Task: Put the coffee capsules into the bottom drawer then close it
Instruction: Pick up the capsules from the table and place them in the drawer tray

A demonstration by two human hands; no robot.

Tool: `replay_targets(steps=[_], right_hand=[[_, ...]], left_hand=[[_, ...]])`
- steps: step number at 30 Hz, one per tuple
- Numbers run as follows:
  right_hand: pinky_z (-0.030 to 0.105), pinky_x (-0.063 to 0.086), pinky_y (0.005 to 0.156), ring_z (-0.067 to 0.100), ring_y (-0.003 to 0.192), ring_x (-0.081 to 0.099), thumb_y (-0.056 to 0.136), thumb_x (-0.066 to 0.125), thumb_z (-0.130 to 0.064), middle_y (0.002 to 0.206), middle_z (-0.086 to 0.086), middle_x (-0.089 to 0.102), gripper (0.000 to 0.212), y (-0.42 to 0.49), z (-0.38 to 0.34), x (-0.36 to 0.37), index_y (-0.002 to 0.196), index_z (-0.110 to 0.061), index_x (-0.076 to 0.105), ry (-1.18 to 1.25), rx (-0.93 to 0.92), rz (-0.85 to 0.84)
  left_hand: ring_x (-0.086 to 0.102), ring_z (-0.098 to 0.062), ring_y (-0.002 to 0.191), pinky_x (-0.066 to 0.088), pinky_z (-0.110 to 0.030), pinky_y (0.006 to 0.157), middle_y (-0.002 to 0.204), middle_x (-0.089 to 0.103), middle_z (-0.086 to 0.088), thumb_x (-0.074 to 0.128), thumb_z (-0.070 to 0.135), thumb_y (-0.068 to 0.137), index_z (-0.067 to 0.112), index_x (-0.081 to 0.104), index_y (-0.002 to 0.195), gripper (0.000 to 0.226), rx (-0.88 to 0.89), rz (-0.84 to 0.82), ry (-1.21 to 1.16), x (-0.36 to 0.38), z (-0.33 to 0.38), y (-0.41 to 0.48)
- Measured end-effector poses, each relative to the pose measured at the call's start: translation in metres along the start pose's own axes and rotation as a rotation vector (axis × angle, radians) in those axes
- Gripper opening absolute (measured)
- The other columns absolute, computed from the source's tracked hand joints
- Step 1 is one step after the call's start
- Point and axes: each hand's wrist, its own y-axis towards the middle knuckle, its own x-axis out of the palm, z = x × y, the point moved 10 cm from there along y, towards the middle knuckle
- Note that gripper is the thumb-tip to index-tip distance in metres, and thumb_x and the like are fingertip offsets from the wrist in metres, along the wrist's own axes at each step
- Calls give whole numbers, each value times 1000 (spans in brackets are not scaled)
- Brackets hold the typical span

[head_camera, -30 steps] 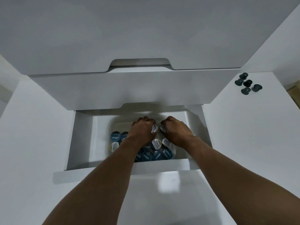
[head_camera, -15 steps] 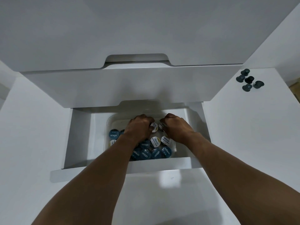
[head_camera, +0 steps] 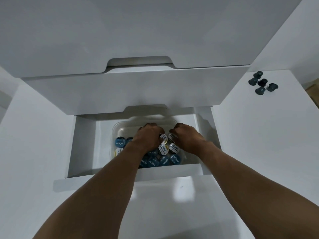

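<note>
Although little has shifted, the left hand (head_camera: 150, 136) and right hand (head_camera: 186, 136) stay curled, on what I cannot tell, among coffee capsules (head_camera: 153, 161) in the clear tray (head_camera: 123, 129) inside the open bottom drawer (head_camera: 84, 144), so closing remains.

"excelso" on blue and white coffee capsules (head_camera: 175, 159)

White drawer fronts (head_camera: 138, 94) above; pale, perhaps glossy floor (head_camera: 164, 218).

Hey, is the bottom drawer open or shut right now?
Open. The bottom drawer is pulled out, its inside exposed; left hand and right hand reach into the clear tub of capsules inside.
</note>
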Motion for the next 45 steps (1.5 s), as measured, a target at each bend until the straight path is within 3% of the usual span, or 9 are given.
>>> replay_targets(steps=[10, 14, 16, 21, 25, 30, 35, 45], right_hand=[[35, 47, 80, 31, 95, 60, 91, 52, -16, 106, 12, 57, 20, -2, -3, 2, 105, -9, 64, 5, -27, 21], [36, 47, 92, 30, 109, 57, 91, 51, -17, 120, 13, 57, 31, -6, -2, -6, 120, -8, 60, 58, -22, 42], [37, 44, 97, 30, 115, 54, 94, 49, -21, 128, 13, 54, 37, -10, 0, -15, 127, -7, 56, 99, -10, 77], [36, 42, 93, 30, 111, 54, 93, 50, -21, 121, 14, 56, 35, -27, -2, -46, 123, -4, 57, 58, -47, 240], [38, 46, 89, 31, 106, 53, 90, 50, -20, 112, 16, 59, 31, -42, -5, -69, 112, -2, 61, -1, -50, 328], [40, 45, 94, 31, 110, 52, 93, 50, -28, 115, 13, 59, 34, -76, -17, -102, 117, -6, 58, -111, -79, 419], [39, 46, 90, 33, 109, 51, 94, 49, -28, 117, 15, 57, 35, -118, -25, -136, 119, -5, 54, -114, -79, 518], [39, 46, 89, 33, 109, 51, 95, 47, -28, 120, 14, 54, 36, -247, -3, -161, 124, -6, 52, -102, 10, 658]], left_hand=[[53, -25, 110, 47, -41, 96, 120, 58, -8, 60, 29, 88, 22, 60, 122, 35, -44, 24, 38, 2, 0, -4], [49, -25, 117, 44, -42, 101, 129, 53, -8, 60, 29, 89, 19, 53, 131, 43, -70, 46, 62, -3, 2, -10], [50, -27, 117, 44, -43, 100, 129, 54, -10, 60, 28, 89, 16, 53, 131, 44, -93, 81, 60, -11, 4, -16], [55, -30, 107, 49, -43, 91, 119, 58, -15, 55, 22, 90, 9, 56, 125, 38, -155, 223, 84, -41, 13, -38], [51, -32, 112, 43, -38, 98, 123, 54, -18, 49, 23, 93, 4, 50, 129, 41, -226, 356, 81, -65, 26, -65], [56, -35, 99, 44, -39, 89, 110, 59, -19, 54, 24, 90, 2, 57, 115, 33, -244, 512, 148, -93, 53, -105], [59, -36, 88, 49, -40, 79, 100, 62, -18, 62, 22, 84, 2, 60, 105, 30, -184, 636, 259, -123, 93, -142], [59, -37, 81, 52, -41, 76, 91, 62, -17, 67, 22, 77, 4, 63, 96, 27, -93, 697, 399, -133, 177, -207]])
